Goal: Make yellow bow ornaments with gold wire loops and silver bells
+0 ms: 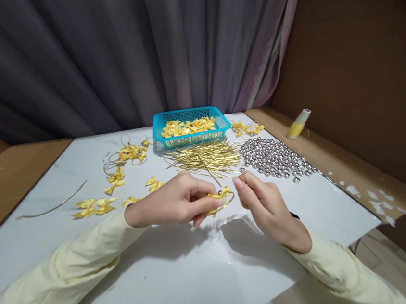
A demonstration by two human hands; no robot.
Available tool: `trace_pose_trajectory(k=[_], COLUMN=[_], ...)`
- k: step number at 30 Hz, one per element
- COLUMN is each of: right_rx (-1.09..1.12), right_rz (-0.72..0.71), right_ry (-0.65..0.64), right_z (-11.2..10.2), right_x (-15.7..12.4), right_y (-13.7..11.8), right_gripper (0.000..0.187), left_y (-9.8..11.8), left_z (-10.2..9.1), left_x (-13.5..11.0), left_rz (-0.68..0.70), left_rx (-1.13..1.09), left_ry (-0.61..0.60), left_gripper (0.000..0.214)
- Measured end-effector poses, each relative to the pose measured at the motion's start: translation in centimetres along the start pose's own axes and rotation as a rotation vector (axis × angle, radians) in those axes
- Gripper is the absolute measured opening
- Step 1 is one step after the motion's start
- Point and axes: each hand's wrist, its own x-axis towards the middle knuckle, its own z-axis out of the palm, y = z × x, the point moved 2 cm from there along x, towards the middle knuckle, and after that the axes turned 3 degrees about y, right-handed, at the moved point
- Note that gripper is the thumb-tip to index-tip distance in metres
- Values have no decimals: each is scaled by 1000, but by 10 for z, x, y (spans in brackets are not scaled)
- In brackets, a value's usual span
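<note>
My left hand (pixel 189 199) is closed in a pinch on a yellow ribbon bow (pixel 224 193) above the front of the table. A small round silver piece shows at the bow's upper edge. From the bow a thin gold tie (pixel 232 199) curves round to the right in a loop. Just right of that loop is my right hand (pixel 265 206), thumb and forefinger pressed together; whatever they grip is hidden. Beyond both hands lies a heap of straight gold ties (pixel 207 159). More yellow bows (pixel 96 206) are on the table near my left forearm.
A blue basket (pixel 192 141) of yellow bows stands at the back. Small shiny silver pieces (pixel 276 156) are spread at the right. Bows with looped ties (pixel 130 154) lie back left. On the right ledge is a yellow-and-white tube (pixel 298 125). A curtain (pixel 135 57) hangs behind.
</note>
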Motion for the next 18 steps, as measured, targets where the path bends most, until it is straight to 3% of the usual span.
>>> trace_pose_trajectory(k=[6, 10, 13, 18], right_rx=[55, 180, 233, 68], right_rz=[-13, 65, 148, 163], right_ry=[-48, -63, -150, -317], right_z=[-2, -8, -10, -9], right_x=[-1, 1, 4, 4], right_y=[-1, 1, 1, 0], right_gripper=[19, 21, 26, 24], left_y=[-2, -2, -2, -3], left_z=[1, 2, 3, 6], left_x=[0, 1, 1, 2], left_rz=[8, 29, 41, 30], left_rx=[97, 131, 142, 179], left_ry=[5, 36, 41, 23], left_gripper=[35, 35, 34, 32])
